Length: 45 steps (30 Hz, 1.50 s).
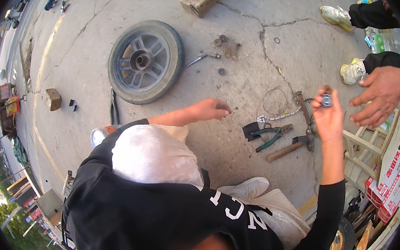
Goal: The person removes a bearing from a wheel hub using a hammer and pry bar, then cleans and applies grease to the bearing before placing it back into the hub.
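Note:
My right hand (328,118) is raised, its fingers closed on a small round metal bearing (326,101). Nearby, another person's hand (382,95) reaches in from the right with fingers spread, apart from the bearing. My left hand (212,110) is over the ground below the wheel, fingers curled toward the thumb; anything between them is too small to make out. A spoked wheel with a black tyre (175,68) lies flat at the upper left. Between my hands are green-handled pliers (269,137), a wooden-handled hammer (287,150), a second hammer (302,107) and a chain (276,118).
A socket wrench (200,60) and dark round parts (223,38) lie right of the wheel. Long black-handled pliers (113,108) rest below it. Blocks (198,3) stand at the top. A slatted wooden frame (362,144) and a red-and-white box (392,182) crowd the right.

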### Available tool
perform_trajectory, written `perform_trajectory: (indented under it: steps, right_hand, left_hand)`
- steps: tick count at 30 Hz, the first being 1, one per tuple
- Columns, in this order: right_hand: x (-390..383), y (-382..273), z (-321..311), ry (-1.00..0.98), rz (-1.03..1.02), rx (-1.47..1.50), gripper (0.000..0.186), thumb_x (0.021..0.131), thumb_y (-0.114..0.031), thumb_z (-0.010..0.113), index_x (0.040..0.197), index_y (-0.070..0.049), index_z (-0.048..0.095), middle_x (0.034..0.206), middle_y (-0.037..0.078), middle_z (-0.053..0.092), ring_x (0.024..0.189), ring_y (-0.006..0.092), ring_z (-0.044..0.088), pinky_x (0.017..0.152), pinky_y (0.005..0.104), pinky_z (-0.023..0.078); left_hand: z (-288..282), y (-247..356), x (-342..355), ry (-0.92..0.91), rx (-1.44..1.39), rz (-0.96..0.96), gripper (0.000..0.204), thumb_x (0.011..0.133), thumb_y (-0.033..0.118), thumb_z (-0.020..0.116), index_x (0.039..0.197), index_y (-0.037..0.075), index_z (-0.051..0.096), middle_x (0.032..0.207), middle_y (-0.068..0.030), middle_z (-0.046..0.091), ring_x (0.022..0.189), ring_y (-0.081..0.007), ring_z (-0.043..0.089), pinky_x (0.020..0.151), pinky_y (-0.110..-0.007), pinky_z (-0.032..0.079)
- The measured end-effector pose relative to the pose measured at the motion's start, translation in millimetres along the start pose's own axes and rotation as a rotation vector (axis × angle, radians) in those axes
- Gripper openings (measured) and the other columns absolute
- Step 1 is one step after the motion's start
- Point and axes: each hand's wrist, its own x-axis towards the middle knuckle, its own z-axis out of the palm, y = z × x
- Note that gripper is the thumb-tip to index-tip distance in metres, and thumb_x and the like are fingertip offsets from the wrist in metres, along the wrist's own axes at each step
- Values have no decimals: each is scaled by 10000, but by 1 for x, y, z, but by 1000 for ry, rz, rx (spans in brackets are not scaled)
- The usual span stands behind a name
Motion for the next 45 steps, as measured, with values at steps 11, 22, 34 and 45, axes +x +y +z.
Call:
perform_trajectory:
  steps: [11, 22, 34, 45]
  right_hand:
    - [12, 226, 69, -424, -371, -1607, 293, 841, -13, 620, 1125, 27, 562, 1070, 206, 573, 1002, 414, 574, 860, 447, 482]
    - [15, 245, 66, -419, -379, -1711, 260, 862, -91, 648, 1090, 12, 578, 1029, 216, 594, 978, 406, 591, 820, 469, 484]
    - [12, 257, 65, -308, -233, -1678, 389, 792, -39, 716, 1145, -2, 556, 1093, 183, 571, 1036, 379, 591, 862, 436, 490]
    - [39, 238, 52, -257, 88, -874, 344, 848, 32, 669, 1168, 16, 545, 1128, 88, 613, 1018, 155, 610, 863, 280, 511]
  left_hand:
    - [13, -26, 9, -157, -1168, -9, 547, 1028, 497, 351, 1315, 54, 495, 1424, -118, 463, 1275, -273, 470, 1038, -449, 408]
    - [17, -46, 23, 86, -1361, -53, 341, 1046, 322, 405, 1135, 25, 546, 1132, -111, 571, 1044, -239, 546, 971, -439, 473]
    - [16, -54, 26, -37, -1287, 88, 345, 1053, 283, 390, 1116, -13, 556, 1108, -110, 597, 1034, -237, 564, 938, -410, 456]
    - [-13, -35, -5, -162, -1337, 281, 415, 989, 153, 499, 1332, -77, 457, 1315, -166, 541, 1243, -255, 519, 1106, -397, 388]
